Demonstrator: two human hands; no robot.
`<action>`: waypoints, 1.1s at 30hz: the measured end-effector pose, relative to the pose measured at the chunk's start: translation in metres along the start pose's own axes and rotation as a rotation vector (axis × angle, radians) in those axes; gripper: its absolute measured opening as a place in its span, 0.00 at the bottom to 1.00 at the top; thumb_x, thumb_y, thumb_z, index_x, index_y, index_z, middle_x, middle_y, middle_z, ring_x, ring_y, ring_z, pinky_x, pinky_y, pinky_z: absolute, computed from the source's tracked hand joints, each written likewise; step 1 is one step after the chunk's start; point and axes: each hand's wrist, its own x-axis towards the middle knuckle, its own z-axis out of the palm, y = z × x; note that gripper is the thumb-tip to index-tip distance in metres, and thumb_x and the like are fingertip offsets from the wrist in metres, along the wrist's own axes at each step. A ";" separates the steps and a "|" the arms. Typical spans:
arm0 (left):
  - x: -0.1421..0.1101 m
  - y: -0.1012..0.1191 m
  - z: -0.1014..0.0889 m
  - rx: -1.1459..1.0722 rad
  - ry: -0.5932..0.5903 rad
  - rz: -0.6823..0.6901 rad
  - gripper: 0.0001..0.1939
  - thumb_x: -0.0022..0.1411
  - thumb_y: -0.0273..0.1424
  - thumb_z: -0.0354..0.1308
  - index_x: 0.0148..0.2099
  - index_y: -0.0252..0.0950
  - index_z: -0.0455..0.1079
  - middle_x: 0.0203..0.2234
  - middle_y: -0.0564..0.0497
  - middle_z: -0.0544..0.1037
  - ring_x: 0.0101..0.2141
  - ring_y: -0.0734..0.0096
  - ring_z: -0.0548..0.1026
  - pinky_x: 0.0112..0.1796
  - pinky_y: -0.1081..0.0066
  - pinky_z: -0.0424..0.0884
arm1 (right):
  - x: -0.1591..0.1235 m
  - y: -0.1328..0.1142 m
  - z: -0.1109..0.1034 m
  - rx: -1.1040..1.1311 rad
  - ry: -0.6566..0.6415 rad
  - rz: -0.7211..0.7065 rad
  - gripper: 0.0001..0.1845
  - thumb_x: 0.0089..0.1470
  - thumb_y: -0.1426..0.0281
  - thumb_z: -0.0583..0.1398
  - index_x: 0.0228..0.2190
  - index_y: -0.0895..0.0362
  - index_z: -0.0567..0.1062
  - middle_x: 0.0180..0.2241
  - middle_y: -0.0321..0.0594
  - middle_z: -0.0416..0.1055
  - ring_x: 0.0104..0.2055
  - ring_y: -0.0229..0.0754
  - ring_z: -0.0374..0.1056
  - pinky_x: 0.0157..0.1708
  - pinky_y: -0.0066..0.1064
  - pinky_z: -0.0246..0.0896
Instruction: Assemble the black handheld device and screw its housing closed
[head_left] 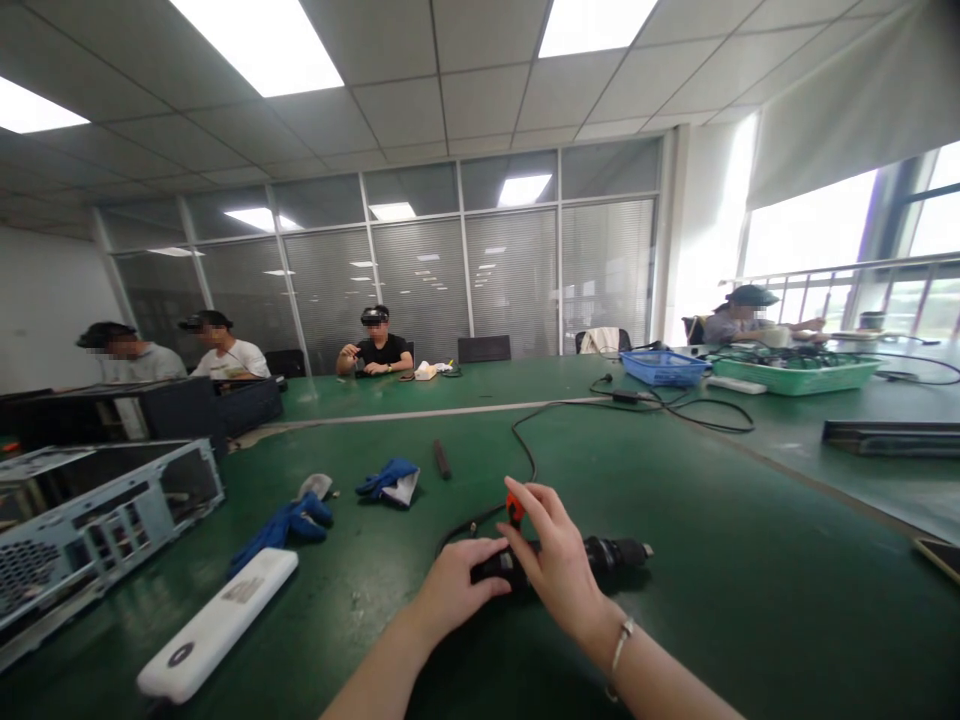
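A black corded power tool, which looks like an electric screwdriver, lies on the green table with its narrow tip toward the right. My left hand is closed around its rear end, thumb and fingers on the body. Just above the body, my right hand pinches a small screwdriver with a red and black handle between thumb and fingers. The handle stands roughly upright; the lower end of this screwdriver is hidden behind my hands. A black cable leads back from the power tool.
A white power strip, blue gloves and a dark bar lie left of my hands. An open metal computer case stands far left. Blue and green baskets sit back right. Several people work around the table.
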 end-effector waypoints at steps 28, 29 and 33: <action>-0.001 0.000 -0.001 -0.007 0.021 0.000 0.26 0.53 0.31 0.67 0.55 0.41 0.71 0.47 0.50 0.78 0.46 0.60 0.75 0.51 0.67 0.64 | -0.002 0.003 0.002 0.072 -0.028 -0.057 0.28 0.61 0.76 0.50 0.61 0.51 0.56 0.49 0.46 0.69 0.47 0.42 0.69 0.46 0.35 0.69; -0.001 0.000 -0.001 -0.009 0.016 0.012 0.24 0.54 0.31 0.67 0.54 0.41 0.72 0.47 0.51 0.79 0.45 0.60 0.75 0.51 0.68 0.65 | -0.002 0.002 0.002 0.068 -0.029 -0.069 0.29 0.61 0.76 0.50 0.62 0.51 0.55 0.50 0.46 0.68 0.49 0.43 0.69 0.48 0.36 0.69; -0.001 -0.001 0.000 -0.014 0.013 0.023 0.22 0.54 0.32 0.67 0.52 0.42 0.74 0.45 0.52 0.79 0.44 0.61 0.76 0.49 0.68 0.67 | -0.003 0.002 0.003 -0.028 0.024 -0.053 0.26 0.59 0.72 0.55 0.59 0.51 0.61 0.48 0.47 0.68 0.48 0.47 0.68 0.47 0.40 0.69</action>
